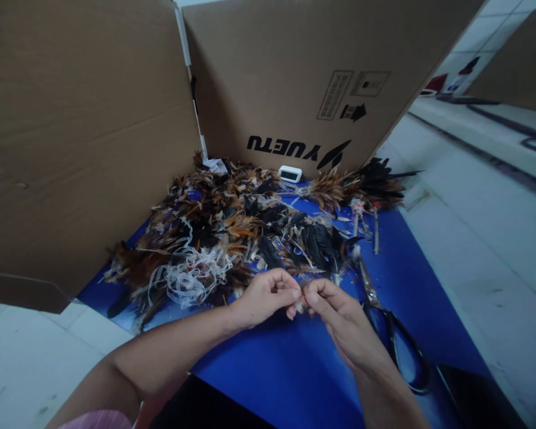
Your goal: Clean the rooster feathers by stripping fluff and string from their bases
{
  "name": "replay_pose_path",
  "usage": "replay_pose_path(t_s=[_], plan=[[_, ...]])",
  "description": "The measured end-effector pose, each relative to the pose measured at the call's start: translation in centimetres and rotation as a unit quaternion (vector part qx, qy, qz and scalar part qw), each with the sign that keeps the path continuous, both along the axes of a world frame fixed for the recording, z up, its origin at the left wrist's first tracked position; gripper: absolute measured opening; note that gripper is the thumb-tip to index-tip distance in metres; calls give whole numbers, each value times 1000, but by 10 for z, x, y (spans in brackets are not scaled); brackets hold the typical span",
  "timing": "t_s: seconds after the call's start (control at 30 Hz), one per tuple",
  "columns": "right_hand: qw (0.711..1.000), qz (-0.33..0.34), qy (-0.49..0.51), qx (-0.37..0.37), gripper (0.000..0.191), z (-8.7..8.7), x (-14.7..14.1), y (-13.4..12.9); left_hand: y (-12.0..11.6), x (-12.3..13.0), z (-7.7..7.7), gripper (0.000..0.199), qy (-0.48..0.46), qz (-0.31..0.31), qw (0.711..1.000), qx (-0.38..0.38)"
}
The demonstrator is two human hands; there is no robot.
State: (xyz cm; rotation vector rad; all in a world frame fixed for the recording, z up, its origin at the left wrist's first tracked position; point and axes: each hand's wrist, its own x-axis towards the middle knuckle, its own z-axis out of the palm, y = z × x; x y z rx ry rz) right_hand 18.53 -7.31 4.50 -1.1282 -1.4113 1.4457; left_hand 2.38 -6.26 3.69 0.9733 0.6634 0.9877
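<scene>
My left hand (271,296) and my right hand (335,307) meet above the front of a blue table (277,369). Both pinch a small pale piece (300,306), perhaps the base of a feather; the fingers hide most of it. Just beyond them spreads a heap of brown and black feathers (245,223). A tangle of clear plastic strip (192,277) lies on the feathers, left of my left hand. Scissors with black handles (390,319) rest on the table to the right of my right hand.
Tall cardboard panels (93,131) stand at the left and back. A small white digital device (290,174) sits by the back panel. Bundled feathers (357,186) lie at the back right. A dark flat object (469,393) is at the front right corner.
</scene>
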Motion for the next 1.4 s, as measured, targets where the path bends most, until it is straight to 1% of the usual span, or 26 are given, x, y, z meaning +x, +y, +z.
replay_pose_path(t_s=[0.23, 0.33, 0.53, 0.67, 0.73, 0.87, 0.97, 1.27, 1.4], plan=[[999, -16, -31, 22, 21, -1, 1, 0, 0, 1, 2, 34, 11, 12, 1000, -5], [999, -18, -41, 21, 21, 1, 0, 0, 0, 1, 1, 34, 8, 11, 1000, -4], [999, -14, -47, 19, 20, 5, -2, 0, 0, 1, -2, 34, -18, 3, 1000, -10], [998, -20, -59, 24, 22, 4, -2, 0, 1, 2, -4, 41, -32, 2, 999, -32], [998, -12, -57, 16, 22, 3, -3, -1, 2, 1, -5, 41, -24, 7, 999, -36], [999, 9, -34, -11, 23, 2, -4, -2, 3, -1, -7, 35, -2, 5, 999, -35], [999, 15, -26, -18, 25, 2, -4, -2, 3, -1, -8, 35, -8, -3, 999, -35], [998, 13, -48, 29, 23, 5, -1, -1, 3, -1, -5, 37, -22, -15, 999, -37], [994, 12, -86, 70, 21, 7, 2, -1, 3, -1, -4, 37, -21, -10, 999, -41]])
